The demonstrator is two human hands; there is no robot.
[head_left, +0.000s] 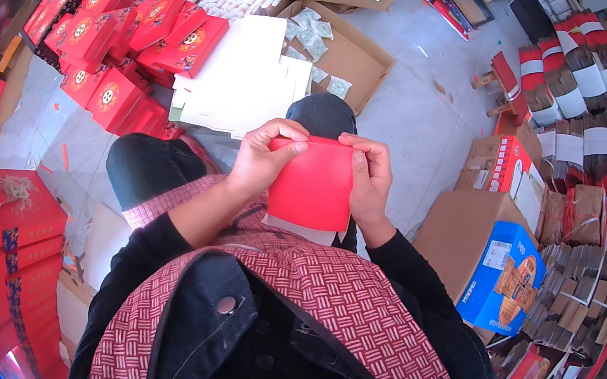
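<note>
Both my hands grip a red card sheet [311,183] over my lap, pinching its far edge between thumbs and fingers. My left hand [265,154] is at the sheet's far left corner, its thumb lying along the edge. At the far right corner my right hand [371,174] presses with thumb and fingertips. A narrow fold or rim runs along that far edge. A pale strip shows below the sheet's near edge. Beyond my hands lies a stack of white sheets [248,63], next to a loose pile of red boxes [113,100].
Past the white sheets, an open cardboard carton [368,70] holds several small clear packets. Stacked red boxes [8,224] stand at my left. On my right are a blue printed box [504,278], a brown carton [444,234] and bundled flat cardboard [576,309].
</note>
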